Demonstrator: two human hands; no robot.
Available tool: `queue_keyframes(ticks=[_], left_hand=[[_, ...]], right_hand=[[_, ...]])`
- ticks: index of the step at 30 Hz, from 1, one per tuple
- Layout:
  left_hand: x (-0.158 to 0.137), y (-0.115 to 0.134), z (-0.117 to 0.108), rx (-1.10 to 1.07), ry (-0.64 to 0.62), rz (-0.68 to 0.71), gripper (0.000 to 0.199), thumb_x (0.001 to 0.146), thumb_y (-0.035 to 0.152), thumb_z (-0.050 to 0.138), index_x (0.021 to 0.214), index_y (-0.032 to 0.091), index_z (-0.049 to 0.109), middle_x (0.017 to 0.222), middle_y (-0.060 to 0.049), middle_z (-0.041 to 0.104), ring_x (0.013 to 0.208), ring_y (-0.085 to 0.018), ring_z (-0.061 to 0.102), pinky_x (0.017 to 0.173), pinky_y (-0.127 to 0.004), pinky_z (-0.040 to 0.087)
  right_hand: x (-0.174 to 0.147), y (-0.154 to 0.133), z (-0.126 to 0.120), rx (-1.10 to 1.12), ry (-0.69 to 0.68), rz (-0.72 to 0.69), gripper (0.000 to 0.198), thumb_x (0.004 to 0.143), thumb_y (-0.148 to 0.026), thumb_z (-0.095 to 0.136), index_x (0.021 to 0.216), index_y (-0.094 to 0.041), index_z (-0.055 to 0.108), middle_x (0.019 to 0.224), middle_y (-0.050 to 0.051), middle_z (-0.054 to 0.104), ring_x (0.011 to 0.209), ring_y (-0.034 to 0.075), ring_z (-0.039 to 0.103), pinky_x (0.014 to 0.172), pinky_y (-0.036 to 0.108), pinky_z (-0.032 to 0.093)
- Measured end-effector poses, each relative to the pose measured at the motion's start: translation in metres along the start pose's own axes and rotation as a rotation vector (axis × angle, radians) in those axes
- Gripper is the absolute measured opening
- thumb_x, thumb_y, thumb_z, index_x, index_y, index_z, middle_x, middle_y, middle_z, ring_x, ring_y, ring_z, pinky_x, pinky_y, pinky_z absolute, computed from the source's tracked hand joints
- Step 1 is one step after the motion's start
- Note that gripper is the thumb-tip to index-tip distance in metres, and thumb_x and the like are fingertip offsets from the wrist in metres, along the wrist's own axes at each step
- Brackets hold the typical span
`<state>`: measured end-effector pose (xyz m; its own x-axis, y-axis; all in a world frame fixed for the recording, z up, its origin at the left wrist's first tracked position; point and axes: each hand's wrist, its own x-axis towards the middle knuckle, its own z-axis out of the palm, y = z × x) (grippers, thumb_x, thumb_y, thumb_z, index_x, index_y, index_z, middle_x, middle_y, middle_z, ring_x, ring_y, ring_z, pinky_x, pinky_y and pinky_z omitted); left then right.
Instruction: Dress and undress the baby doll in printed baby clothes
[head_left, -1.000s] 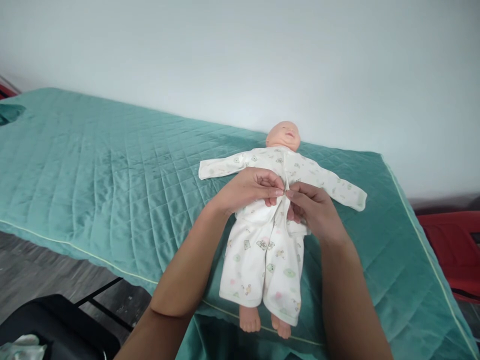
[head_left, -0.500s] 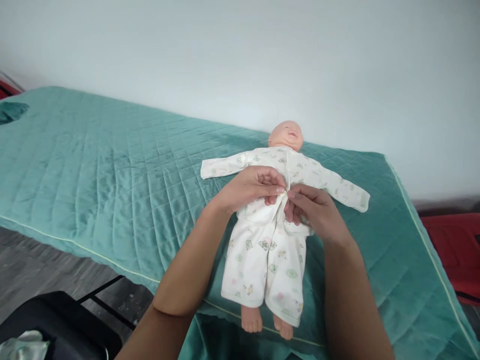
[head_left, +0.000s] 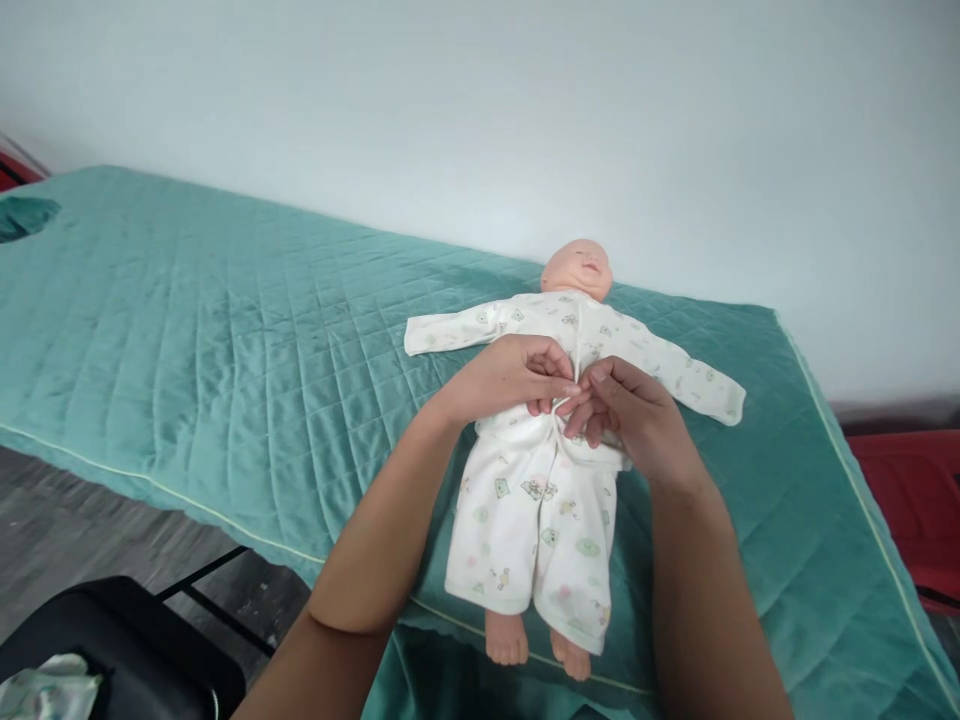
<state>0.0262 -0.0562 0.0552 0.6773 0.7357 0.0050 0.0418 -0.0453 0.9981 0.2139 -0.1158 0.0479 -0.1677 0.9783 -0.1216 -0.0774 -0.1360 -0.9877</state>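
A baby doll lies on its back, its arms spread wide, in a white printed jacket and matching trousers. At the jacket's front opening, over the belly, my left hand pinches the cloth edge between thumb and fingers. My right hand meets it there from the other side, its thumb and forefinger pinched at the same edge and its other fingers curled below. The fingertips of both hands nearly touch. Whatever fastening lies between them is hidden by my fingers.
Under the doll spreads a green quilted cover on a long bed against a pale wall. A black chair with a folded printed cloth stands at lower left. Something red is beyond the right edge.
My right thumb and fingers have shifted slightly upward at the jacket front, and the small pale spot between my fingertips is now covered. The view has moved a little; the doll lies as before.
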Motion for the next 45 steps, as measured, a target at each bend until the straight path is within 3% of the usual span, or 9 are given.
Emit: queue_keyframes(ticks=[13,34,45], left_hand=[[-0.003,0.003,0.0,0.06,0.014,0.004,0.007,0.081,0.014,0.061,0.087,0.016,0.058,0.069,0.001,0.062,0.06,-0.008,0.059,0.054,-0.019,0.049],[0.0,-0.002,-0.007,-0.012,0.021,0.021,0.017,0.081,0.022,0.071,0.093,0.015,0.062,0.067,0.002,0.063,0.057,-0.008,0.062,0.052,-0.018,0.051],[0.0,-0.003,-0.008,0.002,-0.023,0.077,0.011,0.087,0.024,0.065,0.092,0.015,0.061,0.061,0.002,0.059,0.056,-0.009,0.06,0.052,-0.019,0.049]], right_hand=[[-0.001,0.001,0.001,-0.03,0.022,0.025,0.03,0.094,-0.048,0.06,0.084,-0.02,0.057,0.08,0.005,0.076,0.064,0.017,0.073,0.048,0.021,0.049],[0.001,0.0,0.0,-0.023,0.042,0.029,0.022,0.089,-0.041,0.069,0.089,-0.02,0.061,0.078,0.003,0.075,0.06,0.013,0.07,0.049,0.018,0.049],[0.0,0.0,0.001,-0.059,0.068,0.032,0.02,0.085,-0.038,0.074,0.086,-0.019,0.066,0.077,0.004,0.074,0.057,0.012,0.068,0.048,0.018,0.048]])
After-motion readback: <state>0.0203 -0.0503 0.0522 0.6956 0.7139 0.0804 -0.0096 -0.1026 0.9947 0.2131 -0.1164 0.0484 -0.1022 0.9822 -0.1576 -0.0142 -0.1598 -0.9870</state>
